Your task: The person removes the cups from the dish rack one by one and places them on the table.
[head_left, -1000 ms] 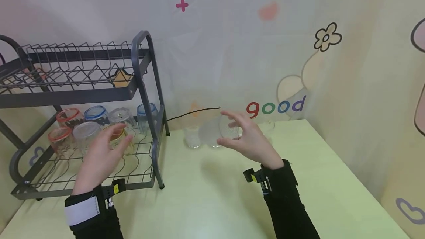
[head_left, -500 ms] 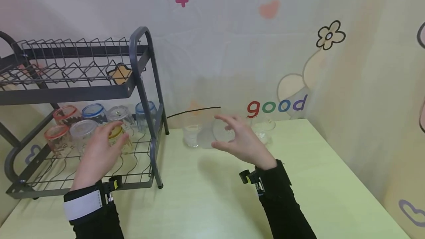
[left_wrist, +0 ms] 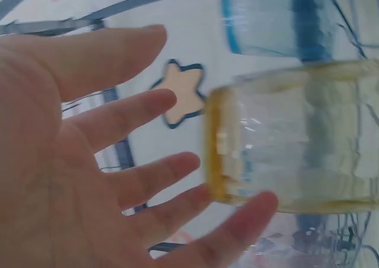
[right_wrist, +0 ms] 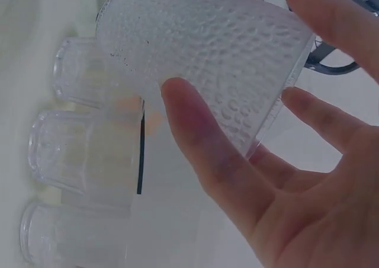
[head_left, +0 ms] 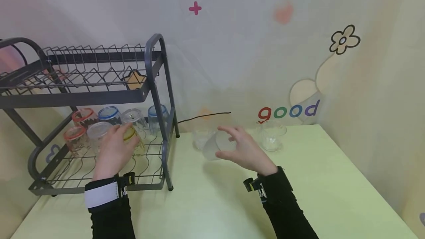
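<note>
Frosted dimpled glass tumbler (head_left: 221, 144) sits tilted in the right hand's (head_left: 244, 149) loose fingers; open left hand (head_left: 114, 150) hovers beside the yellow-rimmed glass (head_left: 134, 140), ungripped. Racking seemingly underway; next needs a steady inverted placement.

Pale green table (head_left: 212, 202): dark wire dish rack (head_left: 156, 95) at its left; clear glasses (head_left: 272, 137) just right of the rack, by the wall.
</note>
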`<state>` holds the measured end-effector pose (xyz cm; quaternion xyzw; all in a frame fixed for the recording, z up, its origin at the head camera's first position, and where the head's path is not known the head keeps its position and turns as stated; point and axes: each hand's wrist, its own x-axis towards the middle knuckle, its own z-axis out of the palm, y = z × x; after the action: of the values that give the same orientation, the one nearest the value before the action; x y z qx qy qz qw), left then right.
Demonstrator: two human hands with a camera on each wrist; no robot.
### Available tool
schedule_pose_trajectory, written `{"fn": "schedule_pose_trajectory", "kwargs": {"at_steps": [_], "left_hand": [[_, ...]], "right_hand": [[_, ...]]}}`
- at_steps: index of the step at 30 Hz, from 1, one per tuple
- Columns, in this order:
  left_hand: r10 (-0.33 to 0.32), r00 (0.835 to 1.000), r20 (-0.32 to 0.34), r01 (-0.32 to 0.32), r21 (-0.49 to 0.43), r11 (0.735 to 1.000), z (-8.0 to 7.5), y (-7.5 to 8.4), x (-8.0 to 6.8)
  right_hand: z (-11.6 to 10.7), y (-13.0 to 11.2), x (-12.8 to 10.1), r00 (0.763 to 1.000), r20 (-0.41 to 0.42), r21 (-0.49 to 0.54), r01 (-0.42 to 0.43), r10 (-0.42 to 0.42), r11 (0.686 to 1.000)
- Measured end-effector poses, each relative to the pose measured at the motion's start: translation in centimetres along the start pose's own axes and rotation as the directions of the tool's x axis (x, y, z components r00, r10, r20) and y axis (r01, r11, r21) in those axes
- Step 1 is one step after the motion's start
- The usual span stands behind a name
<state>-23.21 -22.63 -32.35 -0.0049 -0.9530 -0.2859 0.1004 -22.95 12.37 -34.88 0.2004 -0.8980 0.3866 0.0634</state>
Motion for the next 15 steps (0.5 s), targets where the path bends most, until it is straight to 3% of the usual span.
{"fn": "schedule_pose_trajectory", "kwargs": {"at_steps": [3,9,15], "left_hand": [[-0.026,0.999,0.043,0.025,0.019,1.000,0.8,-0.1,0.5],[0.046,0.999,-0.016,-0.045,0.092,0.995,0.2,0.0,1.8],[0.049,0.997,0.064,-0.058,0.135,0.989,-0.2,-0.2,2.5]], "right_hand": [[0.5,0.3,0.1,1.000,0.031,-0.027,-0.003,0.004,1.000],[1.0,-0.6,2.0,0.997,0.013,-0.185,0.074,-0.073,0.980],[1.5,-1.2,3.8,0.996,0.076,-0.274,0.063,-0.044,0.960]]}}
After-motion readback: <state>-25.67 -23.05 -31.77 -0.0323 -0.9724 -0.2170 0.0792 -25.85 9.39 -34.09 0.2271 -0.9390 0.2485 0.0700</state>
